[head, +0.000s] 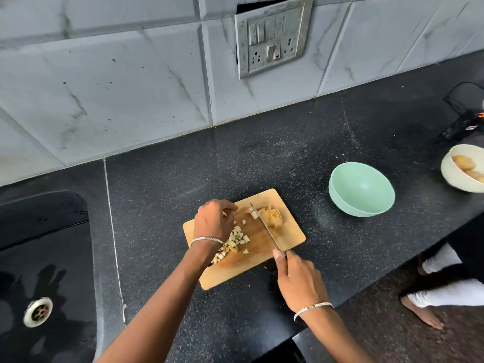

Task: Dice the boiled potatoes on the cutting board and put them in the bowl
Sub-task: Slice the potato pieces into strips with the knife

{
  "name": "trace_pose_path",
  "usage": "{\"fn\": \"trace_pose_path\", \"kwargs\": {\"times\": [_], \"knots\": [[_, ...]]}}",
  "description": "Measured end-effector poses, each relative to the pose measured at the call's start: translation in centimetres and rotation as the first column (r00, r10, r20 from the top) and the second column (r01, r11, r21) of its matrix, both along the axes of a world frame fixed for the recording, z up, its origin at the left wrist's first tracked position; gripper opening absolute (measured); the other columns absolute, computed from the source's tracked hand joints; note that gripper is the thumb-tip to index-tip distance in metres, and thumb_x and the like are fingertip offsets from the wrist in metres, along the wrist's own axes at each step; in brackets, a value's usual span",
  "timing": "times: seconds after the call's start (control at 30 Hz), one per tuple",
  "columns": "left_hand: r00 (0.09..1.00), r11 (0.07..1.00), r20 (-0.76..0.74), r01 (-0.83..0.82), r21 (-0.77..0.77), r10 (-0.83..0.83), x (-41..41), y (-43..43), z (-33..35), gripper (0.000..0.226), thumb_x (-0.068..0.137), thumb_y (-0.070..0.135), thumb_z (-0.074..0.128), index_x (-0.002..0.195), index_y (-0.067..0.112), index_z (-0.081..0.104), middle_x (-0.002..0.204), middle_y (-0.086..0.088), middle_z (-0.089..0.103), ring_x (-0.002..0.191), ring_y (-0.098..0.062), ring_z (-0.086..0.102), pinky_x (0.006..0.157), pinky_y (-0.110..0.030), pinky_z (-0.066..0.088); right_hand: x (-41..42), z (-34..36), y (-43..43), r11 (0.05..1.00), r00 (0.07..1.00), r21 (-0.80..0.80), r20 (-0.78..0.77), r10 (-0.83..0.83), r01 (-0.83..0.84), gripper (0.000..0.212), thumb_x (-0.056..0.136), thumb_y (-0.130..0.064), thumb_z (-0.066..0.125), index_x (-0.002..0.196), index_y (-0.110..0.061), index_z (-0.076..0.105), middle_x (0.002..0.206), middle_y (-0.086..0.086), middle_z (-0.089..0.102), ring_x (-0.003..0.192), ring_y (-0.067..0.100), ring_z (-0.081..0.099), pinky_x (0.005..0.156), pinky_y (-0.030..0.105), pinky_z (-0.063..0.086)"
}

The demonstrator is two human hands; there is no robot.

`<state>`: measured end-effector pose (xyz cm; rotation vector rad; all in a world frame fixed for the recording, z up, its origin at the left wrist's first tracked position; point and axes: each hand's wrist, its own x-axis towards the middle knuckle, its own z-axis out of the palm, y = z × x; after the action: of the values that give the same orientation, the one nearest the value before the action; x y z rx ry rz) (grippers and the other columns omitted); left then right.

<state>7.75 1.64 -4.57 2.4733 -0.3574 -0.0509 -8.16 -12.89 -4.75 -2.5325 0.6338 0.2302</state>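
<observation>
A wooden cutting board (290,233) lies on the black counter. On its far side sits a sliced potato piece (273,217), with the knife (265,226) blade resting against its left side. My right hand (298,280) grips the knife handle at the board's near right edge. A pile of diced potato (237,241) lies at the board's left part. My left hand (214,221) hovers over the dice, fingers curled at a few small pieces; what it holds is hidden. An empty mint green bowl (361,188) stands to the right of the board.
A cream bowl (450,176) holding whole potatoes (465,163) sits at the far right edge. A black sink (42,258) with a metal drain lies to the left. A black bag (465,119) rests at the back right. A person's bare foot (421,314) shows on the floor at right.
</observation>
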Motion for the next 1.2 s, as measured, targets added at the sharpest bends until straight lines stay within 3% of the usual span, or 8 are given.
{"fn": "trace_pose_path", "kwargs": {"times": [0.27, 0.57, 0.87, 1.2], "knots": [[0.997, 0.993, 0.01, 0.078, 0.084, -0.079, 0.8, -2.8, -0.4, 0.019, 0.087, 0.017, 0.061, 0.099, 0.021, 0.076, 0.097, -0.001, 0.072, 0.091, -0.022, 0.065, 0.077, -0.032, 0.051, 1.5, -0.1, 0.4, 0.999, 0.998, 0.055, -0.059, 0.005, -0.002, 0.047, 0.102, -0.052, 0.023, 0.099, -0.019, 0.057, 0.102, 0.008, 0.067, 0.101, 0.033, 0.061, 0.078, 0.041, 0.044], [0.998, 0.992, -0.061, -0.003, 0.124, 0.011, 0.7, -3.5, -0.6, 0.01, 0.082, 0.011, 0.069, 0.082, 0.018, 0.075, 0.088, -0.002, 0.069, 0.085, -0.023, 0.063, 0.073, -0.035, 0.052, 1.8, 0.4, -0.7, 0.993, 0.994, 0.101, -0.075, 0.075, -0.067, 0.047, 0.102, -0.053, 0.023, 0.1, -0.02, 0.056, 0.104, 0.01, 0.067, 0.102, 0.036, 0.06, 0.079, 0.042, 0.044], [0.998, 0.985, 0.015, -0.055, 0.164, 0.054, 0.5, -3.7, -1.4, 0.015, 0.085, 0.007, 0.059, 0.086, 0.013, 0.072, 0.092, -0.006, 0.069, 0.09, -0.028, 0.062, 0.077, -0.039, 0.051, 2.2, 1.0, -1.2, 0.986, 0.99, 0.129, -0.084, 0.117, -0.106, 0.045, 0.102, -0.052, 0.023, 0.097, -0.02, 0.055, 0.103, 0.009, 0.066, 0.102, 0.034, 0.06, 0.078, 0.04, 0.043], [0.993, 0.958, 0.03, -0.116, 0.262, 0.112, -0.2, -3.5, -2.4, 0.014, 0.089, 0.025, 0.058, 0.094, 0.018, 0.069, 0.104, -0.001, 0.066, 0.1, -0.025, 0.058, 0.081, -0.038, 0.044, 1.6, 0.4, -0.2, 0.986, 0.99, 0.129, -0.078, 0.113, -0.102, 0.038, 0.103, -0.049, 0.022, 0.09, -0.023, 0.047, 0.102, 0.008, 0.067, 0.099, 0.032, 0.062, 0.072, 0.037, 0.036]]}}
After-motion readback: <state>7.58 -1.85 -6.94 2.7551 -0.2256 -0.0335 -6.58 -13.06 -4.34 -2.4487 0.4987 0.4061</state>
